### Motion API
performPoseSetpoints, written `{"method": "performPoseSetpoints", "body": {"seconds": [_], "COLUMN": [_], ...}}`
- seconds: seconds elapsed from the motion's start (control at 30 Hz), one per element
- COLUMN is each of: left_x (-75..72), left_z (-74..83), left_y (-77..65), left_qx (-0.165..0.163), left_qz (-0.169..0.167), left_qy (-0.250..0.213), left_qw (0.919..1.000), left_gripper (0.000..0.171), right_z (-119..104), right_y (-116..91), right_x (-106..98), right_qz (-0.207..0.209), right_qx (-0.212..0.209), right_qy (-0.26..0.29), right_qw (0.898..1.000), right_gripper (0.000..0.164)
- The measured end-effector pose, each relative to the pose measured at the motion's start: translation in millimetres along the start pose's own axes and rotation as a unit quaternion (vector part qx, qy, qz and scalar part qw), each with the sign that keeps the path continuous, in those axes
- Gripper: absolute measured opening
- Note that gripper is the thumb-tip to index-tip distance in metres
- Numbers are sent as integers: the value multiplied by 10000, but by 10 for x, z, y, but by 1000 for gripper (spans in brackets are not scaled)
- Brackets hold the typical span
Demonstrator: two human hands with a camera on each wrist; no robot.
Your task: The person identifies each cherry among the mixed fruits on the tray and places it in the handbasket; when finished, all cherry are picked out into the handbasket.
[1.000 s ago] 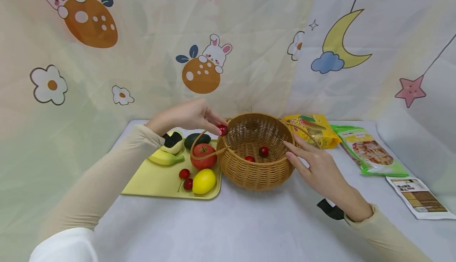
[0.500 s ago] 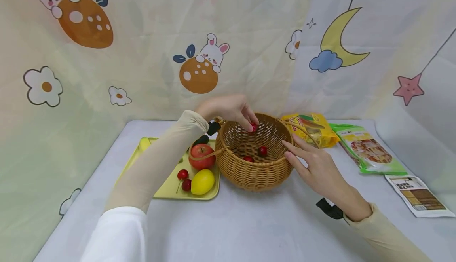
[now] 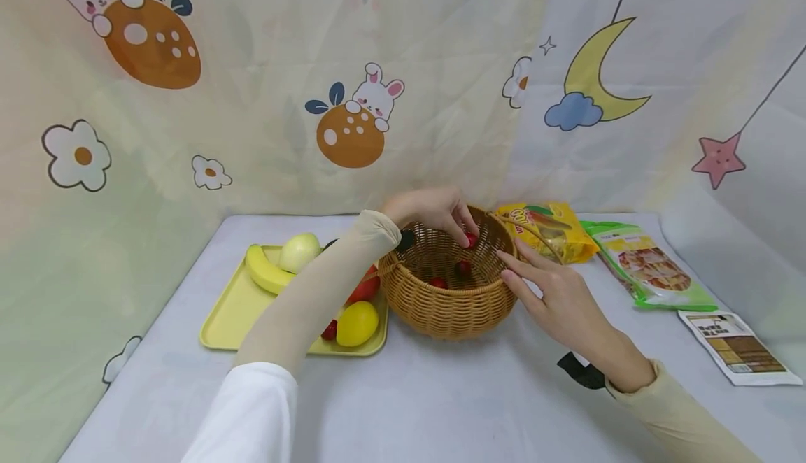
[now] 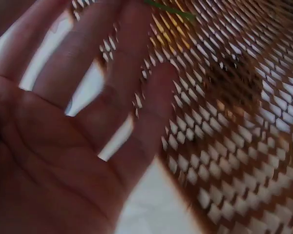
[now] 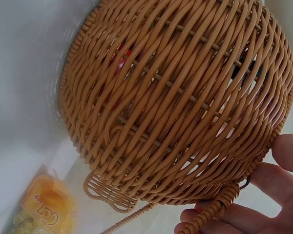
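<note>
Inside the brown wicker basket [image 3: 448, 312], my left hand [image 3: 441, 210] pinches a red cherry [image 3: 471, 240] at its fingertips. The left wrist view shows the palm of my left hand [image 4: 58, 141] close to the basket's inner wall [image 4: 210, 161], with a green stem [image 4: 171, 9] at the top; the cherry is hidden there. Two more cherries lie on the basket floor, a darker cherry [image 3: 462, 268] and a front cherry [image 3: 439, 282]. Straight fingers of my right hand [image 3: 560, 298] rest at the basket's right rim, near its looped handle [image 5: 215, 209].
Left of the basket, a yellow tray [image 3: 227, 333] bears a banana [image 3: 267, 272], a pale green round fruit [image 3: 299, 252], a partly hidden red apple [image 3: 367, 287], a lemon [image 3: 357, 323] and a cherry [image 3: 329, 330]. Rightward lie a yellow packet [image 3: 554, 229], a green packet [image 3: 655, 267] and a white packet [image 3: 739, 347].
My left hand has carried the cherry from beside the basket's left rim rightward and down into the basket. My right hand stays at the rim.
</note>
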State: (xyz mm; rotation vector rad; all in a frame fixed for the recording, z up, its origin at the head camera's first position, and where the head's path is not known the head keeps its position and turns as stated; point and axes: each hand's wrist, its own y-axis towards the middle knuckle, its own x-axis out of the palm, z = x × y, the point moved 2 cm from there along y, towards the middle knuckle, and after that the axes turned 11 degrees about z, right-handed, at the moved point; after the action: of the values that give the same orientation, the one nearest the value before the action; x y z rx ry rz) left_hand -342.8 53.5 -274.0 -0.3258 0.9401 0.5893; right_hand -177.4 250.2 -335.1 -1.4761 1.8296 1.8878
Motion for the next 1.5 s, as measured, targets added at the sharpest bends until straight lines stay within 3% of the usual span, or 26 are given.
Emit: {"method": "performPoseSetpoints", "body": {"seconds": [0.23, 0.63, 0.97, 1.5], "left_x": [143, 128, 131, 152], "left_z": [-51, -61, -47, -65], "left_y": [17, 34, 22, 35], "left_qx": [21, 12, -185, -137], "left_qz": [-136, -44, -169, -220], "left_qy": [368, 521, 576, 497], "left_qw": [9992, 9986, 9980, 9984], "left_gripper": [32, 31, 31, 32], "right_z": [-9, -28, -16, -15], "right_y": [-3, 34, 19, 5], "right_x": [17, -11, -12, -3], "right_qz": [9, -14, 3, -33], "right_qx": [-55, -22, 18, 58], "right_qy": [43, -50, -74, -64], "right_qw": [10000, 10000, 10000, 10000], "right_gripper": [39, 39, 39, 38]}}
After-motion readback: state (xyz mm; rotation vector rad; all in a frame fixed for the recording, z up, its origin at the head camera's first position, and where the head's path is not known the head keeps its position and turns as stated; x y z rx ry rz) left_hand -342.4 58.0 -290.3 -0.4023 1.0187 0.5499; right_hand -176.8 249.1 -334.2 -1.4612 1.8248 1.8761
